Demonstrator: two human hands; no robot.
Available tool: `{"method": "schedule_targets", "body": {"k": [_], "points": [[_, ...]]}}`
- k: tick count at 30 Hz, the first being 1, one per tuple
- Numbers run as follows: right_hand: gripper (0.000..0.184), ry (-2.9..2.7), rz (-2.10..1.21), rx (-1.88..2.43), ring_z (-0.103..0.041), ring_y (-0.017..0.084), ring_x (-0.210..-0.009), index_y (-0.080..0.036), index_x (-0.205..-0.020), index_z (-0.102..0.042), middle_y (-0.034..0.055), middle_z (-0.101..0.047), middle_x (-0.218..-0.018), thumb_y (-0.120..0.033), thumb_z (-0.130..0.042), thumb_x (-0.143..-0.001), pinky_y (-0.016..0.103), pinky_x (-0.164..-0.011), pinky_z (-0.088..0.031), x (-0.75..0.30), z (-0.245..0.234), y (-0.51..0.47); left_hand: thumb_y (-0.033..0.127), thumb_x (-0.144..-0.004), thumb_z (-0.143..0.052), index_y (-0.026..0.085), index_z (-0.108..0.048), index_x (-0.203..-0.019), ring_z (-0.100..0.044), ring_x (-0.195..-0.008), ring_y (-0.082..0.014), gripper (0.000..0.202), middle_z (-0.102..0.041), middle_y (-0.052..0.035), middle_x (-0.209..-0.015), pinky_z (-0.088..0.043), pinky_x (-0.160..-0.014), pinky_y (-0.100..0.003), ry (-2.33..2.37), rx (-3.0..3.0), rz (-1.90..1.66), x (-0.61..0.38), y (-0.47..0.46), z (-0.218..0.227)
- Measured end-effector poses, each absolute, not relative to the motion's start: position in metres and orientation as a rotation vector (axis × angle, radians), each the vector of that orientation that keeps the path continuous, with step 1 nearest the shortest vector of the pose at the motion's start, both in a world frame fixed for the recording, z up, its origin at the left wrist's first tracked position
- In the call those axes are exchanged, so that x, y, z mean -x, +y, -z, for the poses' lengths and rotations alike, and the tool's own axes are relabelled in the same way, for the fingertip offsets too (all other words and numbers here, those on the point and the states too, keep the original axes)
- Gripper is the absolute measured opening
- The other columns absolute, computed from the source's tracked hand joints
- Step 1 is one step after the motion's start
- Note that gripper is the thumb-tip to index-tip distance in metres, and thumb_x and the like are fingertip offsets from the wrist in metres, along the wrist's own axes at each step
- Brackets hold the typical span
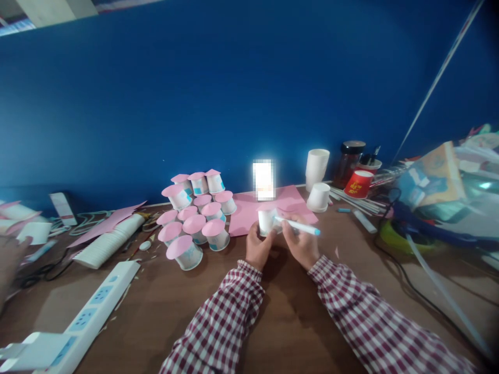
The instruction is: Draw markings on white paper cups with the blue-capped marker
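Observation:
My left hand (pixel 259 246) is closed round the lower part of a white paper cup (pixel 266 220) with a pale pink top. In my right hand (pixel 302 243) is a white felt-tip marker (pixel 299 225) with a light blue end, its tip against the cup's right side. Behind the cup, pink paper (pixel 244 214) lies on the table. Several upturned cups with pink cone tops (pixel 186 253) stand in a group to the left, with blue marks on some sides.
A white power strip (pixel 91 311) and a stack of paper cups (pixel 111 241) lie at left. Another person's hand (pixel 11 265) is at the far left edge. White cups (pixel 318 197), a red cup (pixel 358 184) and a dark-lidded jar (pixel 352 161) stand at right.

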State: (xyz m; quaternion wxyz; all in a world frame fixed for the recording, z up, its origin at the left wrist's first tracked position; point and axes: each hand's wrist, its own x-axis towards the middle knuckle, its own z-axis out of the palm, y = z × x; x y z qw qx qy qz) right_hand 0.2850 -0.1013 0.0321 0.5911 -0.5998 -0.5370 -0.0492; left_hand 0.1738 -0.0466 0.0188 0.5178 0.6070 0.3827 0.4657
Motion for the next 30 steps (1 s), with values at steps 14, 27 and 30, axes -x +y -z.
{"method": "schedule_targets", "body": {"k": [14, 27, 30], "points": [[0.016, -1.211, 0.141, 1.366, -0.063, 0.016, -0.070, -0.018, -0.088, -0.057, 0.0053, -0.065, -0.079, -0.032, -0.049, -0.085, 0.028, -0.064, -0.053, -0.284, -0.031, -0.102, 0.032, -0.069, -0.067, 0.012, -0.058, -0.106, -0.061, -0.089, -0.0201, 0.043, -0.065, -0.0104, -0.101, -0.048, -0.080, -0.032, 0.883, -1.406, -1.124, -0.174, -0.042, -0.011], [0.027, -1.309, 0.112, 1.370, -0.060, 0.020, -0.097, -0.018, -0.113, -0.053, 0.0104, -0.063, -0.105, -0.029, -0.040, -0.091, 0.037, -0.087, -0.048, -0.285, -0.026, -0.098, 0.032, -0.073, -0.063, 0.018, -0.050, -0.110, -0.057, -0.101, -0.0208, 0.041, -0.058, -0.0096, -0.114, -0.049, -0.080, -0.033, 0.554, -0.965, -1.088, -0.175, -0.048, -0.014], [0.028, -1.316, 0.119, 1.364, -0.061, 0.020, -0.096, -0.018, -0.113, -0.054, 0.0102, -0.063, -0.104, -0.030, -0.040, -0.091, 0.036, -0.086, -0.049, -0.283, -0.025, -0.099, 0.030, -0.076, -0.058, 0.018, -0.052, -0.110, -0.057, -0.101, -0.0199, 0.037, -0.058, -0.0095, -0.114, -0.048, -0.080, -0.030, 0.486, -0.938, -1.068, -0.175, -0.046, -0.014]]}}
